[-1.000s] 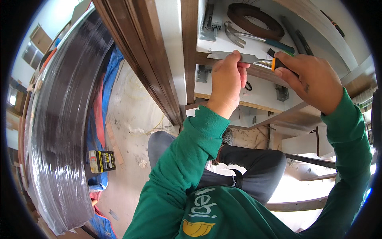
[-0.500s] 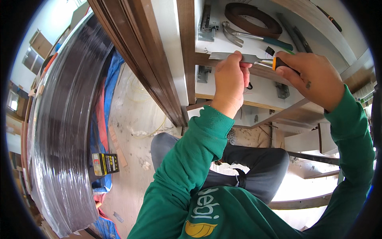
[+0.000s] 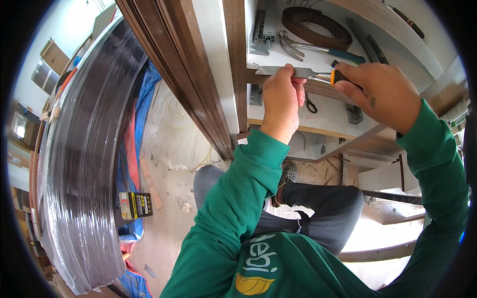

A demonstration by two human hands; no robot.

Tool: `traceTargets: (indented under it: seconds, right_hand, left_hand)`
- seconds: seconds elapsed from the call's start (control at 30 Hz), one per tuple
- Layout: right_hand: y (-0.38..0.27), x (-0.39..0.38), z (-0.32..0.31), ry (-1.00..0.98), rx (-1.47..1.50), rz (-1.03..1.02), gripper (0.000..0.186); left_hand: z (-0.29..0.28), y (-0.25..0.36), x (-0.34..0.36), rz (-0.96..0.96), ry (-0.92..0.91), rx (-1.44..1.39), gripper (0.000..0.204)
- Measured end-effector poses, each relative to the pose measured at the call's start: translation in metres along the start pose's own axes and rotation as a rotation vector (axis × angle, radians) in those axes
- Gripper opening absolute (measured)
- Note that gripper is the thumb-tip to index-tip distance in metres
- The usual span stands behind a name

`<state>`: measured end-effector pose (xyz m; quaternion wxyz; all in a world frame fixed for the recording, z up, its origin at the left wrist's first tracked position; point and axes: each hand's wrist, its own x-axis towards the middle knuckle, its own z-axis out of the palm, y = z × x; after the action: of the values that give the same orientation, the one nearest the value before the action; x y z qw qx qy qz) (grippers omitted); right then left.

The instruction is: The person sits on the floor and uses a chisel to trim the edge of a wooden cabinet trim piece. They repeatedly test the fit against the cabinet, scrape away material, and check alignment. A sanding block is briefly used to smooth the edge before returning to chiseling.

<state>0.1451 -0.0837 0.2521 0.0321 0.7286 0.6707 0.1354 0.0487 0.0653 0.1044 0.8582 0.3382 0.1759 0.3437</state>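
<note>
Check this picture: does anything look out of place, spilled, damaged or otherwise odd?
The floor looks untidy: pale crumbs and a loose strip lie left of the legs, like unswept work debris. I see no obvious spill, and the visible part of the chisel shows no clear damage.

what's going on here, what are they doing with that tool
A person in green sleeves holds a chisel level in front of an open cabinet. The right hand grips its black and orange handle, while the left hand pinches the blade. Whether the blade touches the wood is unclear. Beyond it, a claw hammer and a brown coil lie on a white shelf.
</note>
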Motion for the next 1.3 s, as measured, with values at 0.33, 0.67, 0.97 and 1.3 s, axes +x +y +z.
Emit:
traceTargets:
  seconds: [0.33, 0.67, 0.97, 1.3]
  right_hand:
    - [-0.004, 0.006, 0.001, -0.002, 0.036, 0.019, 0.034]
    - [0.001, 0.006, 0.003, -0.056, 0.038, 0.038, 0.035]
    - [0.0, 0.006, 0.007, 0.014, 0.036, 0.004, 0.032]
    - [-0.004, 0.012, -0.002, -0.043, 0.035, 0.023, 0.032]
  left_hand:
    - [-0.003, 0.007, 0.003, -0.013, -0.007, -0.022, 0.034]
    - [-0.011, 0.008, 0.004, 0.0, -0.006, -0.003, 0.038]
    - [-0.011, 0.007, 0.002, -0.026, -0.047, -0.012, 0.036]
    - [-0.014, 0.011, 0.006, -0.011, -0.009, -0.031, 0.034]
